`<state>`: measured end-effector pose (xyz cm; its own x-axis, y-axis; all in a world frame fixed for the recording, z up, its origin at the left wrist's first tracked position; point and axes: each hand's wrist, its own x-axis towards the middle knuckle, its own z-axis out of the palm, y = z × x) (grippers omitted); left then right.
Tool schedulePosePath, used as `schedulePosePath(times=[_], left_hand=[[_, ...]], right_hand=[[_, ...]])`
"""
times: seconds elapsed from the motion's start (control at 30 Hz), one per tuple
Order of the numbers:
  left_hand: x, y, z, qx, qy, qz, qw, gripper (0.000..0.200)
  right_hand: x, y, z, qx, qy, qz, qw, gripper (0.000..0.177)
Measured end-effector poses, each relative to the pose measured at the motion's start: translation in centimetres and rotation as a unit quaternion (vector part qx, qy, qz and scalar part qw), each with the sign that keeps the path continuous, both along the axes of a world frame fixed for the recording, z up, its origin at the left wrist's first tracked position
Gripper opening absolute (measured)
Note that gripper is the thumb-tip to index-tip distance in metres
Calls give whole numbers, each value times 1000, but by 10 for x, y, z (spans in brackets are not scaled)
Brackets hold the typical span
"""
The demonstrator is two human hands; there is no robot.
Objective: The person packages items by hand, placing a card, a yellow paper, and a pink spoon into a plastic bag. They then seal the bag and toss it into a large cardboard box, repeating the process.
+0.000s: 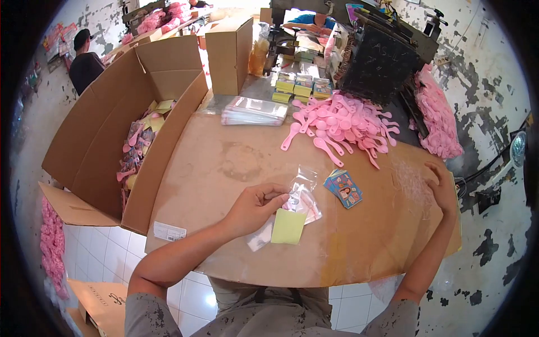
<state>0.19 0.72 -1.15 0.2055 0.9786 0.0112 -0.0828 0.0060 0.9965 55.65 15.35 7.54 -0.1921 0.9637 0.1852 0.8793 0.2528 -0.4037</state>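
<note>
My left hand [259, 205] pinches a clear plastic bag [304, 178] between thumb and fingers. A yellow card [288, 227] shows at the bag's lower end, and something pink shows beside the fingertips. Beneath it lie more clear bags [260, 238] on the cardboard tabletop. My right hand [442, 188] is at the table's right side, its fingers bent and apart with nothing seen in them. Clear plastic strips [413, 181] lie just left of that hand. Between the hands rests a small stack of blue printed cards [345, 191].
Pink plastic spoons [342, 123] form a pile at the back. Left of them is a stack of clear bags [254, 110]; behind are card stacks [302, 85]. A large open carton [95, 132] stands left, and a black machine [379, 59] back right. Other people sit farther off.
</note>
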Motion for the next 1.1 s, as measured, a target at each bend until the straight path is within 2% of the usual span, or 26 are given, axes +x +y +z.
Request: schedulePosePath(times=[0.03,0.07,0.1,0.13,0.17,0.2,0.23,0.27,0.3,0.33,0.37,0.43,0.53,0.57,0.6,0.63,0.67,0.7,0.77,0.8,0.9,0.97,1.1], left_hand=[[1,-1,1,-7,-2,4,1000,27],[2,-2,5,-12,-4,6,1000,27],[2,-2,7,-16,-5,8,1000,26],[2,-2,8,-12,-12,1,1000,26],[1,-2,7,-8,-19,-5,1000,26],[0,-3,7,-3,-27,-9,1000,26],[-1,-2,8,2,-20,-8,1000,26],[-1,-3,7,5,-13,-9,1000,26],[0,-3,7,7,-8,-10,1000,27],[1,-3,6,11,-8,-11,1000,27],[1,-2,6,15,-6,-11,1000,26],[0,-4,4,13,-6,-9,1000,26],[0,-4,4,9,-6,-6,1000,26],[-1,-5,6,8,0,-10,1000,26],[-1,-4,8,10,6,-15,1000,26],[0,-4,8,17,5,-15,1000,26],[0,-4,7,24,3,-15,1000,26],[0,-4,6,31,1,-13,999,26],[-1,-4,8,26,16,-17,999,27],[-1,-4,9,23,24,-22,999,27],[-1,-2,8,-1,32,-21,999,28],[0,-2,10,-15,25,-14,999,29],[4,-3,10,-19,-6,-3,1000,30]], right_hand=[[-30,-17,30,-72,194,74,976,50],[-30,-19,33,-124,312,117,935,50],[-8,-8,21,-137,372,116,911,50],[12,5,10,-125,376,70,915,50],[25,18,-2,-91,294,-14,951,50],[24,20,-5,-29,132,-79,988,49],[23,18,-11,39,-31,-122,991,49],[25,14,-15,85,-105,-129,982,49],[7,3,1,105,-61,-86,989,49],[-4,-8,14,100,39,-18,994,49],[17,-9,15,75,141,64,985,42],[48,-13,19,3,337,217,916,28],[65,3,22,-3,440,81,895,17],[73,16,-2,18,179,-64,982,31],[66,12,-9,16,-21,-124,992,32],[51,4,-15,12,-221,-178,959,34],[41,-2,-16,7,-411,-224,884,36],[48,-6,-16,85,-237,-97,963,40],[-16,-29,22,29,14,-46,998,37],[-52,-39,34,-1,142,-22,990,35],[-98,-44,37,-103,280,150,942,34],[-139,-47,30,-121,288,191,931,32],[-227,-68,-4,-231,306,277,881,28]])
